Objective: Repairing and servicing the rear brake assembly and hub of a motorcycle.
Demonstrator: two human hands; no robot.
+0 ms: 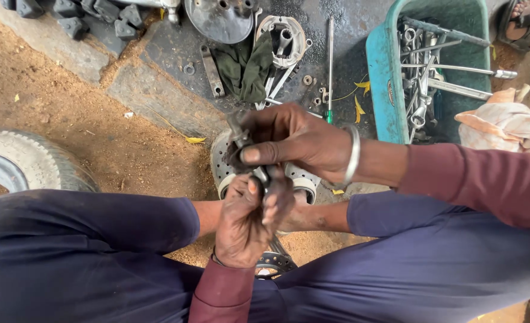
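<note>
1. Rubber first: a worn tyre lies on the sandy ground far to the left of the hub, well apart from it, out of the way of the work.
2. The hub, a pale round metal drum with a perforated rim, sits on the ground between the person's knees, directly under both hands, so anything dropped would likely land on it.
3. The left hand rises just in front of the hub, fingers clenched around the lower end of a small greasy metal part; the grip looks meant to steady it.
4. The right hand, with a metal bangle on its wrist, comes across above the hub, thumb and fingers grasping the upper end of the same part, seemingly to twist or pull against the other hand.
5. Behind the hub, on a dark oily slab, lie a green rag, a brake plate and loose washers, kept within reach.
6. To the right of the hub stands a teal plastic tub full of spanners, with a pale cloth beside it. No readable labels or packages show.
</note>
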